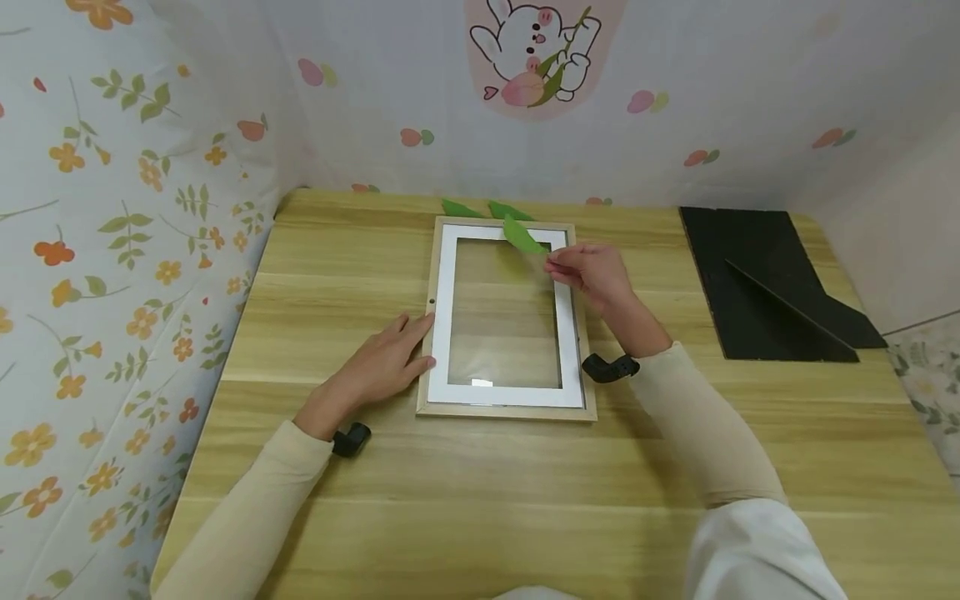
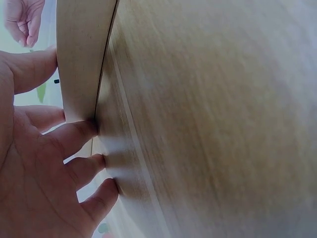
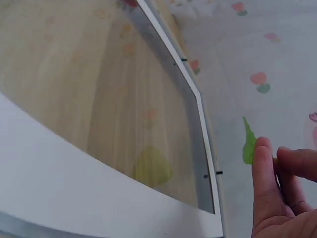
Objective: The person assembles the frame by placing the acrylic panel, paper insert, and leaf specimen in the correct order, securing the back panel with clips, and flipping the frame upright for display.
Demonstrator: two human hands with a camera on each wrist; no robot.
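Note:
A light wooden picture frame (image 1: 506,411) with a white mat (image 1: 444,333) and a clear pane lies flat on the table. My left hand (image 1: 386,358) rests against its left edge; in the left wrist view the fingers (image 2: 81,136) spread along the wooden side. Above the frame's upper right corner, my right hand (image 1: 596,279) pinches a green leaf (image 1: 521,235) by its stem end. The right wrist view shows that leaf (image 3: 248,146) partly hidden behind the fingers, with a green reflection in the pane.
Two more green leaves, one at the left (image 1: 459,208) and one at the right (image 1: 510,211), lie behind the frame's far edge. A black backing board (image 1: 738,250) with a stand leg lies at the right. Patterned cloth (image 1: 337,117) hangs along the table's back and left sides.

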